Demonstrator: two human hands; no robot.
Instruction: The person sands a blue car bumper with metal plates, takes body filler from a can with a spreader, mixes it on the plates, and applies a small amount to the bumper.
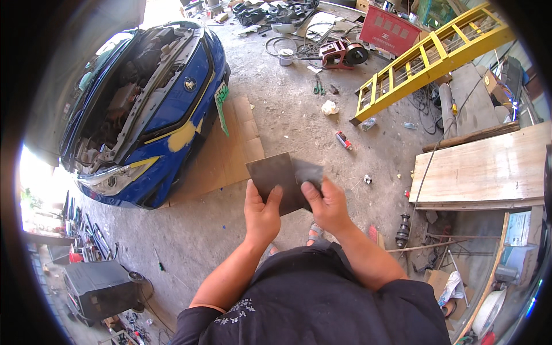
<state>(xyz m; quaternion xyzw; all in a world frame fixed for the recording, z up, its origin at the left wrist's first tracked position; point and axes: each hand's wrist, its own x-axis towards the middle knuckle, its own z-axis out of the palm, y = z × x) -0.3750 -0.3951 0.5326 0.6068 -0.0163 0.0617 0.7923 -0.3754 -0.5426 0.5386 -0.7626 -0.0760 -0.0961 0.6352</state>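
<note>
I grip a dark square sheet with my left hand, thumb on its face. My right hand holds a second dark, greyer sheet, partly behind and overlapping the first. Both sheets are held up in front of my body, above the concrete floor. Beyond them at the left stands a blue car with its engine bay open and a pale yellow patch and tape on the front bumper. Brown cardboard lies under the car's front.
A yellow ladder leans diagonally at upper right, near a red panel and a hose reel. A wooden board bench stands at right. A spray can lies on the floor. A dark box sits at lower left.
</note>
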